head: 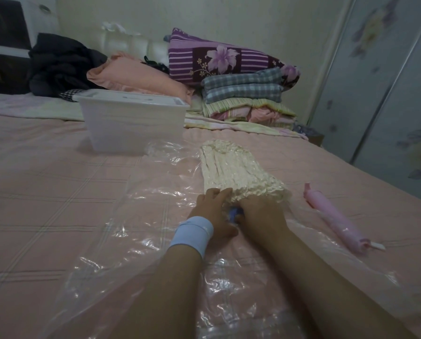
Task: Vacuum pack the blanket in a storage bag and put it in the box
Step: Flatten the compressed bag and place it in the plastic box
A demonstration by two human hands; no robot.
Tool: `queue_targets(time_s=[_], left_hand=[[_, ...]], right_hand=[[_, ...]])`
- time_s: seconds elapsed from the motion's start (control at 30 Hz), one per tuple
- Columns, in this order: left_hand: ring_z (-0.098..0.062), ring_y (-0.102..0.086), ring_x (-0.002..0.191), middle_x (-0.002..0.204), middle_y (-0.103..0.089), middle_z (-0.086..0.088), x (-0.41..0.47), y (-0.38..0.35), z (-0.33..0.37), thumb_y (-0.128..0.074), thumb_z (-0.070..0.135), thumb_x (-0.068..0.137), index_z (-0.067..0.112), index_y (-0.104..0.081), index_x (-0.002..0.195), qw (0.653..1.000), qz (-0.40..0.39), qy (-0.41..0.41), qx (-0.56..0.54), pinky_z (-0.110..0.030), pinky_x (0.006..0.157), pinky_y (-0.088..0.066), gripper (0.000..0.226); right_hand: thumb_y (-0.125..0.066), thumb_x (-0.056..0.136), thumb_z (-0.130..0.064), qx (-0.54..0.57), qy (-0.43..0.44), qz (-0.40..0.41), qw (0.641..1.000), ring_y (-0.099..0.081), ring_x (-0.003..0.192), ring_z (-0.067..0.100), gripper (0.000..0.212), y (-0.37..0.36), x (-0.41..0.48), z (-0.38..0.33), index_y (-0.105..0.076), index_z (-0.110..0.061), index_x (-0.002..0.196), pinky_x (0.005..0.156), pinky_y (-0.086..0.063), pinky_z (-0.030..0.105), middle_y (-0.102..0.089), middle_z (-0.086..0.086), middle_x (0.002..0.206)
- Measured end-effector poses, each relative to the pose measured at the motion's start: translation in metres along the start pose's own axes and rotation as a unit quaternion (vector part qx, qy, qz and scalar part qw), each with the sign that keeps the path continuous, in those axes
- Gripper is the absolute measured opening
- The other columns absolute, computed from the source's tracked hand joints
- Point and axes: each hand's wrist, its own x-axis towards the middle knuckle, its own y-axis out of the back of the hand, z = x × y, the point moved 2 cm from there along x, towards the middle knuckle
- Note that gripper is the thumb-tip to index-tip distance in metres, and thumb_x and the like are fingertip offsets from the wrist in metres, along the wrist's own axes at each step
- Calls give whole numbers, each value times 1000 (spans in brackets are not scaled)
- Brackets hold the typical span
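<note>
Both hands meet mid-frame: left hand [210, 211] presses the blanket [238, 172], right hand [259, 215] hides its grip; likely light, stiff, slippery in its bag [153, 243], so lift under both ends.

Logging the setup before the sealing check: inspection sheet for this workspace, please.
Surface: bed, pink checked sheet.
Job's things: wrinkled cream blanket inside clear storage bag; blue valve between the hands; pink pump lying right of it; white box behind, lidded.
Clutter: folded bedding stack, dark clothes at the far end.
Grippers: left hand presses blanket's near end; right hand beside it, fingers hidden.
Cables: nothing seen.
Surroundings: flowered wardrobe doors at right.
</note>
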Motion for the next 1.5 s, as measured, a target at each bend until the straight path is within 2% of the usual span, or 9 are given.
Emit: queue_targets(time_s=[0.57, 0.73, 0.83, 0.93, 1.03, 1.2, 1.3, 1.4, 1.5], left_hand=[[-25, -8, 147, 161, -2, 1, -28, 16, 19, -73, 37, 80, 36, -12, 153, 992, -28, 5, 123, -44, 114, -27, 95], [-23, -38, 124, 135, -34, -1, -61, 32, 45, -72, 41, 80, 29, -43, 130, 984, -6, -23, 175, -40, 101, -43, 59], [-21, -54, 105, 123, -54, 2, -84, 36, 60, -67, 47, 84, 28, -52, 115, 978, -81, -2, 192, -35, 94, -47, 40], [-18, -58, 104, 118, -61, 4, -108, 31, 76, -66, 58, 80, 29, -55, 120, 968, -174, 11, 183, -32, 93, -47, 51], [-22, -53, 120, 136, -49, 4, -127, 23, 88, -69, 71, 68, 39, -40, 138, 954, -215, 15, 206, -36, 102, -43, 82], [-25, -44, 130, 149, -33, 4, -148, 18, 105, -77, 69, 59, 40, -26, 138, 946, -239, 11, 217, -45, 108, -40, 99], [-23, -50, 125, 147, -41, 2, -150, 31, 104, -76, 46, 75, 36, -28, 142, 965, -158, 5, 208, -40, 105, -43, 82], [-21, -56, 117, 132, -56, 5, -142, 62, 98, -57, 24, 90, 34, -49, 130, 955, -16, -7, 295, -34, 95, -47, 42], [-21, -60, 102, 108, -62, 5, -127, 92, 91, -53, 23, 92, 30, -64, 101, 936, 99, 2, 337, -33, 80, -50, 16]], right_hand=[[-59, 93, -35, 93, 9, -116, 989, -56, 119, 22, 44, 36, -24, 13, -51, -30, 136, 94, -46, 36, -54, -3, 131], [-69, 80, -39, 206, 49, -244, 946, -59, 106, 12, 19, 59, -63, 22, -67, -40, 99, 98, -49, 37, -57, -14, 112], [-78, 56, -69, 209, 78, -331, 917, -49, 118, 11, 71, 67, -91, 21, -56, -50, 121, 106, -44, 39, -45, -14, 125], [-84, 45, -72, 163, 106, -353, 915, -32, 138, 16, 114, 78, -114, 22, -31, -53, 144, 114, -35, 47, -30, -12, 149], [-90, 50, -59, 112, 119, -315, 935, -36, 135, 18, 113, 87, -129, 21, -27, -51, 144, 110, -38, 45, -33, -10, 148], [-69, 80, -52, 33, 140, -188, 972, -57, 121, 17, 59, 107, -141, 11, -48, -39, 134, 104, -38, 41, -58, -11, 134], [-55, 90, -26, 20, 112, -111, 987, -63, 110, 19, 33, 119, -131, 12, -63, -31, 122, 103, -40, 40, -68, -5, 118], [-64, 78, -12, -55, 88, 22, 994, -62, 78, 24, 12, 121, -114, 19, -67, -23, 82, 80, -42, 37, -68, 0, 84], [-67, 68, -1, -24, 61, 221, 973, -57, 85, 30, 29, 132, -100, 30, -69, -15, 93, 70, -39, 38, -64, 9, 100]])
